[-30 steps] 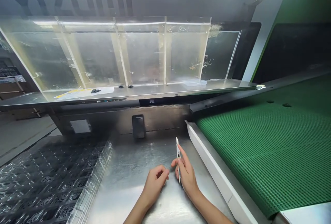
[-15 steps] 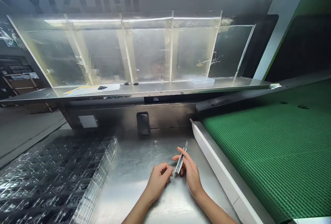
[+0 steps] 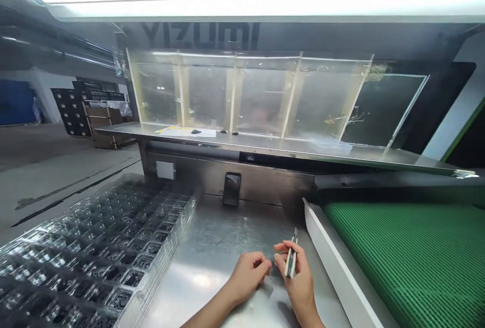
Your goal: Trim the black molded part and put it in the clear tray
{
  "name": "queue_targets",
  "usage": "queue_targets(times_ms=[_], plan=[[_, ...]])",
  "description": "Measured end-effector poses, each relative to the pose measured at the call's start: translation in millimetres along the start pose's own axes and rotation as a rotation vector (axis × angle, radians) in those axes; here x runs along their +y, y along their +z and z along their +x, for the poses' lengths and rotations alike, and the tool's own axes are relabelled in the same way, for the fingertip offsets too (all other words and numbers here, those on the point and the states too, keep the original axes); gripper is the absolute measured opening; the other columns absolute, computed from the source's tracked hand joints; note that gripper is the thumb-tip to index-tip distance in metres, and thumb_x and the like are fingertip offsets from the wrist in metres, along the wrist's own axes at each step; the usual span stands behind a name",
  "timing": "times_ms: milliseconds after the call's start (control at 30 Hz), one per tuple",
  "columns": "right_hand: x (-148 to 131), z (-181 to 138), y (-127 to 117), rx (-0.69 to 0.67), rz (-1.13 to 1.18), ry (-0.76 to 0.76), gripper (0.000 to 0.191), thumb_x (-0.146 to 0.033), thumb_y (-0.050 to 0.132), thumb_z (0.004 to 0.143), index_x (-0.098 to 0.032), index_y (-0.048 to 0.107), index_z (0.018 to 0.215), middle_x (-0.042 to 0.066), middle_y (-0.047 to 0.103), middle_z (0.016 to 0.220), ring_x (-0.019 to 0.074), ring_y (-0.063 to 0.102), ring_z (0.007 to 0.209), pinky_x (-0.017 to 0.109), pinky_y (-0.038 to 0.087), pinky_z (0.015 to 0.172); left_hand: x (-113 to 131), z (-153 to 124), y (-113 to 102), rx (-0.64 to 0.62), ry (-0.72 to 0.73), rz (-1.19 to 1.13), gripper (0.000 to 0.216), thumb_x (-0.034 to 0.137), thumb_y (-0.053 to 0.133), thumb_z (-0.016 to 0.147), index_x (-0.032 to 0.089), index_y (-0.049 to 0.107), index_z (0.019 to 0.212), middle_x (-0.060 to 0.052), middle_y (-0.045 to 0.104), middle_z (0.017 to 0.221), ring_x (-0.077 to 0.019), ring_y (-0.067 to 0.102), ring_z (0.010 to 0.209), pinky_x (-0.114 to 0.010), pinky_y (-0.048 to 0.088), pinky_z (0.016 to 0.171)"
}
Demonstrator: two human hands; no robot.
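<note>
Head view, knife (image 3: 290,264) over metal worktop (image 3: 223,229) (shiny), green belt (image 3: 401,247), grey floor (image 3: 76,169)

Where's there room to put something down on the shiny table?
The shiny table is bare between the clear tray and the left hand, and up toward the phone. It's crowded by the white rail, where the right hand holds a knife-like tool.
</note>
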State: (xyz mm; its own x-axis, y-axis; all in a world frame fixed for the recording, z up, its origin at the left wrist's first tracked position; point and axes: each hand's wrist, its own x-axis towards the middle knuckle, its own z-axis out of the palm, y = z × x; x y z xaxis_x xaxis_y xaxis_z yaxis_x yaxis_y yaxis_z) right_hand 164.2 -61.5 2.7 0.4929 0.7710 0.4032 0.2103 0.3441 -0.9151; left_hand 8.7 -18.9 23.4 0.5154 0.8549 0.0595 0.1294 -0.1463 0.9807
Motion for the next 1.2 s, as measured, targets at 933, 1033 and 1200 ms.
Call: queue_targets(times_ms=[933, 1033, 1200], plan=[[-275.2, 244.8, 97.0, -0.146, -0.399, -0.975, 0.044, -0.054, 0.05, 0.107, -0.023, 0.073, 0.13, 0.008, 0.076, 0.118, 0.0268, 0.072, 0.109, 0.043, 0.054, 0.099, 4.4, -3.5, -4.5, 0.013, 0.066, 0.197, 0.025, 0.031, 0.059, 0.087, 0.017, 0.064, 0.067, 0.003, 0.051, 0.061, -0.0136, 0.045, 0.064, -0.029, 0.027, 0.063], [-279.3, 268.7, 116.7, -0.276, -0.508, -1.017, 0.035, -0.048, 0.055, 0.106, -0.027, 0.075, 0.127, 0.005, 0.075, 0.124, 0.0256, 0.07, 0.116, 0.042, 0.052, 0.103, 1.8, -1.6, -4.7, 0.018, 0.053, 0.205, 0.026, 0.034, 0.06, 0.088, 0.017, 0.068, 0.07, 0.002, 0.051, 0.061, -0.0141, 0.045, 0.064, -0.029, 0.026, 0.063], [-278.6, 290.9, 142.7, -0.336, -0.533, -1.058, 0.039, -0.045, 0.052, 0.111, -0.017, 0.073, 0.129, 0.008, 0.077, 0.113, 0.0189, 0.071, 0.098, 0.033, 0.054, 0.092, 1.8, -1.3, -5.9, 0.014, 0.042, 0.206, 0.027, 0.034, 0.06, 0.091, 0.019, 0.071, 0.071, 0.002, 0.054, 0.062, -0.0148, 0.046, 0.064, -0.029, 0.026, 0.063]])
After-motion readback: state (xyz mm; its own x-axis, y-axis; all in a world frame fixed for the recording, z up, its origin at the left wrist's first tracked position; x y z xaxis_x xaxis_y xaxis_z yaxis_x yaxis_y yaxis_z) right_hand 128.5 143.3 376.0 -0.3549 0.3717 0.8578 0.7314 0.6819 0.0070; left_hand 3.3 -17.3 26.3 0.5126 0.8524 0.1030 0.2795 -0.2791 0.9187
